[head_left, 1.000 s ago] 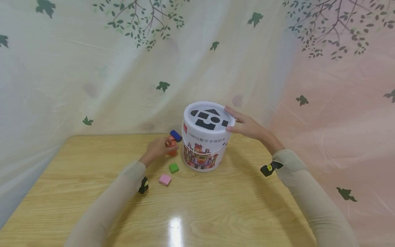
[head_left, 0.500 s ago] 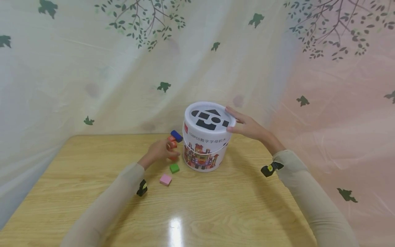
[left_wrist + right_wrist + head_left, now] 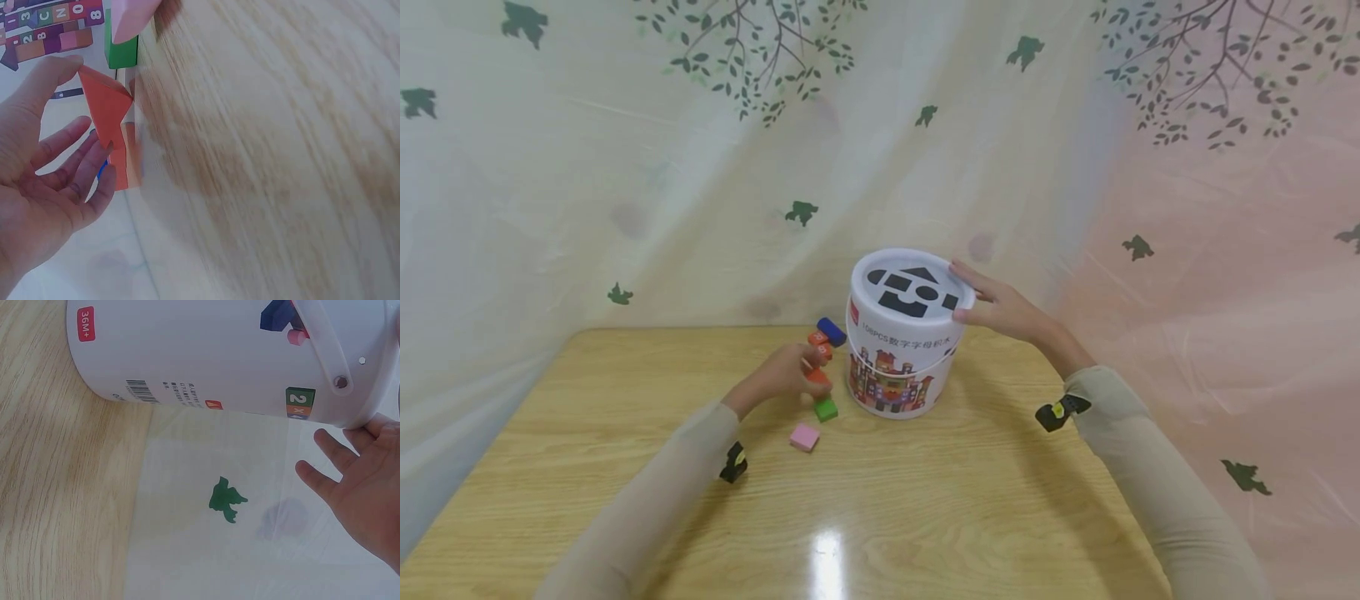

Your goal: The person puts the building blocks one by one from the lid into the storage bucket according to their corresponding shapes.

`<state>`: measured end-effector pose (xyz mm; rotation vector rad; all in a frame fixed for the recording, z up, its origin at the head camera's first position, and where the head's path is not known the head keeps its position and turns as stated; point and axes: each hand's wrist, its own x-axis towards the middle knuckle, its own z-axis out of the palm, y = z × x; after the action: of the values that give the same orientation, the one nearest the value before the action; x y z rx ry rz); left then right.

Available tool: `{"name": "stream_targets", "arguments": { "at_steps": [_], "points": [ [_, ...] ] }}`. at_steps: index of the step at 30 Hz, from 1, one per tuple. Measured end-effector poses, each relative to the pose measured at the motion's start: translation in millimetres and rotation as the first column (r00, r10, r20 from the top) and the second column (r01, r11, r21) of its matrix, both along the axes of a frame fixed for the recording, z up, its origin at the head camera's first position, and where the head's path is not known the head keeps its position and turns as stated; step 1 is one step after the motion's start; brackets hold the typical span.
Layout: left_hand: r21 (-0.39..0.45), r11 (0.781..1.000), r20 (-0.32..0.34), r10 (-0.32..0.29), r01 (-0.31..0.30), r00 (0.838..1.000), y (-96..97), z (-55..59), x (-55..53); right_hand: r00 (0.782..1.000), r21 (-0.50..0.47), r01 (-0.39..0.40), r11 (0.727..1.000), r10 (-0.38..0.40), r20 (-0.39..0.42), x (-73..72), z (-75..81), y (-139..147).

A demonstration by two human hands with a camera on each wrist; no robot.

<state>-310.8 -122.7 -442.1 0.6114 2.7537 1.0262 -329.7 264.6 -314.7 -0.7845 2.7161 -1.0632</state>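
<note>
In the head view my left hand (image 3: pixel 790 372) is at the left side of a white block bucket (image 3: pixel 906 337). Its thumb and fingers pinch an orange triangular block (image 3: pixel 107 103), which leans in front of another orange block (image 3: pixel 119 165). Close by the thumb lie a green block (image 3: pixel 826 408) and, nearer me, a pink block (image 3: pixel 805 437). Beyond the fingers are orange number blocks (image 3: pixel 822 343) and a blue block (image 3: pixel 831 331). My right hand (image 3: pixel 1003 308) rests on the right rim of the bucket's lid, its fingers spread and fairly straight.
The bucket's lid (image 3: pixel 880 310) has dark shape cutouts, and a thin white handle (image 3: pixel 891 373) hangs across its front. The wooden table (image 3: pixel 970 500) ends at a leaf-printed curtain (image 3: pixel 722 208) just behind.
My left hand has drawn slightly back toward me, closer to the green block, baring more of the orange number blocks behind it. The right hand stays on the lid.
</note>
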Motion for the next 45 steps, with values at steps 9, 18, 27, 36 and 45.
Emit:
{"name": "stream_targets", "arguments": {
  "at_steps": [9,18,27,36,45],
  "points": [
    [-0.043,0.998,-0.033,-0.045,0.044,0.998,-3.3,-2.9,-1.0,1.000,-0.005,-0.001,1.000,0.001,0.004,-1.9,-1.3,0],
    [-0.022,0.999,-0.054,-0.051,0.050,0.997,-11.8,2.0,4.0,1.000,0.000,0.009,1.000,-0.009,0.010,-0.8,-0.7,0],
    [0.072,0.997,-0.081,-0.005,0.011,0.997,-26.2,14.8,6.6,1.000,-0.003,0.003,1.000,-0.003,0.002,-0.9,-1.1,0],
    [0.176,0.984,-0.212,0.029,0.009,0.977,-35.4,41.9,6.8,1.000,-0.004,0.005,1.000,-0.005,0.000,0.3,-1.2,0],
    [0.292,0.954,-0.354,0.174,-0.068,0.919,-34.2,86.6,8.6,1.000,0.000,0.008,1.000,-0.008,0.002,0.6,-1.6,0]
  ]
}}
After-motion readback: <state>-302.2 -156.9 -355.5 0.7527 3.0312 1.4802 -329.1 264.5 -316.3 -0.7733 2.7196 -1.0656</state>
